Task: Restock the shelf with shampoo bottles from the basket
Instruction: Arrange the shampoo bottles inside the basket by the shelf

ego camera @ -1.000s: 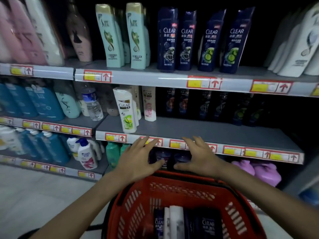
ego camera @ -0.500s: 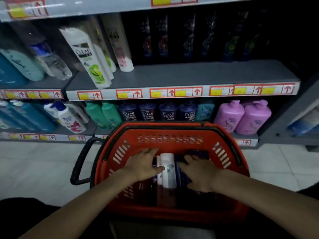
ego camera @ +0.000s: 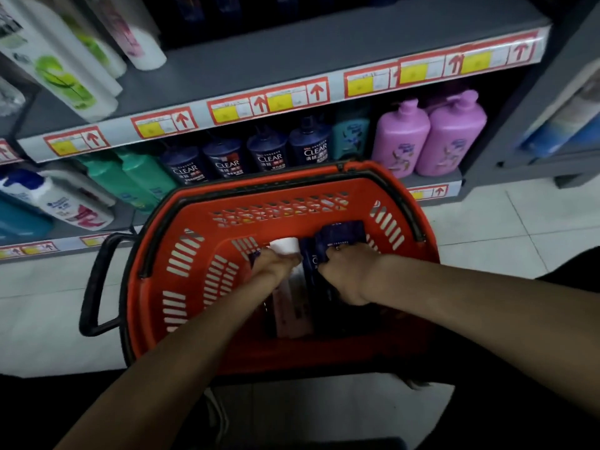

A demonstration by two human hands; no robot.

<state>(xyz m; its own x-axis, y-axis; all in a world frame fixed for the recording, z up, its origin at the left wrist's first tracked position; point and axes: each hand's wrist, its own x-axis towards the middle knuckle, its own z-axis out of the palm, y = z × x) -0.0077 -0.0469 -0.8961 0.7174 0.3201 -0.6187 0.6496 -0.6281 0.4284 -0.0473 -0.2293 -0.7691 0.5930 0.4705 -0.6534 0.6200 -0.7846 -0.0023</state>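
A red plastic basket (ego camera: 194,280) stands on the floor in front of the shelving. Inside it lie shampoo bottles, one white (ego camera: 285,246) and several dark blue (ego camera: 341,233). My left hand (ego camera: 276,264) is down in the basket, its fingers curled round the white bottle near its cap. My right hand (ego camera: 349,274) grips a dark blue bottle beside it. The grey shelf (ego camera: 292,60) above has a wide bare stretch in its middle, with white bottles (ego camera: 61,60) at its left end.
Below the grey shelf stand dark blue Clear bottles (ego camera: 269,154), green bottles (ego camera: 130,177) and pink pump bottles (ego camera: 428,138). The basket's black handle (ego camera: 94,284) sticks out to the left. Pale floor tiles (ego camera: 503,222) lie to the right.
My view dropped from the shelves to the basket. Both hands went from hovering over the basket rim down into it and closed on bottles, left on the white, right on a blue.
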